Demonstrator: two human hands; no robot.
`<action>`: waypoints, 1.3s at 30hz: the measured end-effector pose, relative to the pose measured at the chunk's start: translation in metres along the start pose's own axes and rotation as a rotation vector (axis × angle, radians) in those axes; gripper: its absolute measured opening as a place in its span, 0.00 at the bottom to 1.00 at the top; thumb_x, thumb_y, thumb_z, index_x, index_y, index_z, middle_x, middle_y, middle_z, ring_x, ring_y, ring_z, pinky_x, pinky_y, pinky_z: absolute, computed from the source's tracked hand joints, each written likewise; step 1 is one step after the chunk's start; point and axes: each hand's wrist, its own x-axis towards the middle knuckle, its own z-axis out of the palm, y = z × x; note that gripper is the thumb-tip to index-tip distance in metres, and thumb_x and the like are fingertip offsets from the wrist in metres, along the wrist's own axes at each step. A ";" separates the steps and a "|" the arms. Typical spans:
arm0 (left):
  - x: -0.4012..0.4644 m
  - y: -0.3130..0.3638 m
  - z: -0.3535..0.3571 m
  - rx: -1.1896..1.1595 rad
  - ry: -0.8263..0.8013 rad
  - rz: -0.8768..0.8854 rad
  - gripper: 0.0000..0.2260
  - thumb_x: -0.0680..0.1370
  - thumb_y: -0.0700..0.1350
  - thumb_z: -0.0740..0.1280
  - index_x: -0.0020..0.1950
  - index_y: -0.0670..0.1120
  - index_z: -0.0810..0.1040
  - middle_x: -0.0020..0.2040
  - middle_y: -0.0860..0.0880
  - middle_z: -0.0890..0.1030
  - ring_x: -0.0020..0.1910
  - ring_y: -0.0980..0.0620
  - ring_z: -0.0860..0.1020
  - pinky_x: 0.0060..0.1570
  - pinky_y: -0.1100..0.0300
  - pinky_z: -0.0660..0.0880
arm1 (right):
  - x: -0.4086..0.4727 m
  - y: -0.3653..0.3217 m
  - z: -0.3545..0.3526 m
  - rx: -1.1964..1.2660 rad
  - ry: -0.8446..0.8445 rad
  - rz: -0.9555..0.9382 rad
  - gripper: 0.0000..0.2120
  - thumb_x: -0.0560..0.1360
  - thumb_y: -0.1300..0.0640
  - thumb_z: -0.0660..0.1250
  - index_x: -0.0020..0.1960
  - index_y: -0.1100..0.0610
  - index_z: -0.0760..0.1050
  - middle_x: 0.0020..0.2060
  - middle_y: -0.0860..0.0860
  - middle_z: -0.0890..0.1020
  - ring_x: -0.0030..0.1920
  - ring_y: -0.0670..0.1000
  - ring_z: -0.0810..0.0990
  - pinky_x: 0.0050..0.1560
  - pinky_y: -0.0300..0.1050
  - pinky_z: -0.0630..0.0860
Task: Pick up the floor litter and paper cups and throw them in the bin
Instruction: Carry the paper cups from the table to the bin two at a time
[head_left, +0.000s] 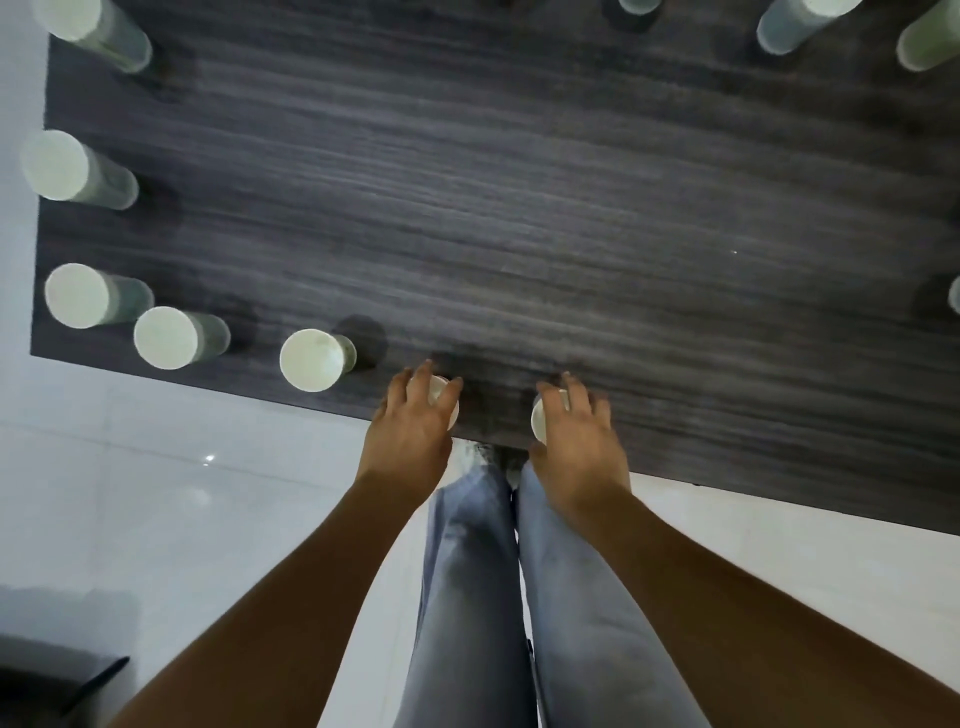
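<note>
Seen from above, the person stands at the six o'clock edge of a dark wood-grain worktop (519, 208), both arms reaching forward. The left hand (415, 421) curls its fingers over the top of a white paper cup (441, 389) just inside that edge; the right hand (576, 431) does the same on a second cup (540, 415) right beside it. Each grip comes from above, fingers spread round the rim, likely because the cups stand upright and light, so a top grasp lifts them cleanly.

More cups ring the worktop: one at about eight o'clock (311, 361), a pair further along (166, 338), others up the nine o'clock side (54, 165) and across twelve (795, 23). Taking two at once looks like a way to save trips. No bin is clearly in view; a dark shape at the lower left is too unclear to name.
</note>
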 end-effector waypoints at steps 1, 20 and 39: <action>-0.002 0.002 -0.003 -0.005 -0.001 0.008 0.27 0.77 0.45 0.66 0.74 0.54 0.60 0.76 0.47 0.58 0.74 0.44 0.57 0.67 0.50 0.68 | -0.003 0.000 -0.003 0.003 0.005 -0.001 0.31 0.78 0.55 0.65 0.76 0.51 0.55 0.77 0.51 0.53 0.75 0.59 0.55 0.71 0.56 0.66; -0.102 0.108 -0.130 0.110 -0.076 0.245 0.28 0.76 0.46 0.67 0.75 0.51 0.61 0.73 0.47 0.60 0.72 0.46 0.58 0.64 0.50 0.69 | -0.182 0.012 -0.087 0.258 0.203 0.180 0.30 0.76 0.55 0.66 0.74 0.54 0.59 0.73 0.54 0.59 0.69 0.59 0.61 0.65 0.52 0.68; -0.258 0.259 -0.089 0.536 -0.185 1.054 0.29 0.76 0.47 0.67 0.76 0.51 0.60 0.72 0.48 0.63 0.71 0.47 0.59 0.63 0.51 0.68 | -0.414 0.092 0.048 0.836 0.595 0.757 0.33 0.74 0.52 0.67 0.75 0.52 0.58 0.71 0.53 0.63 0.67 0.59 0.64 0.56 0.52 0.73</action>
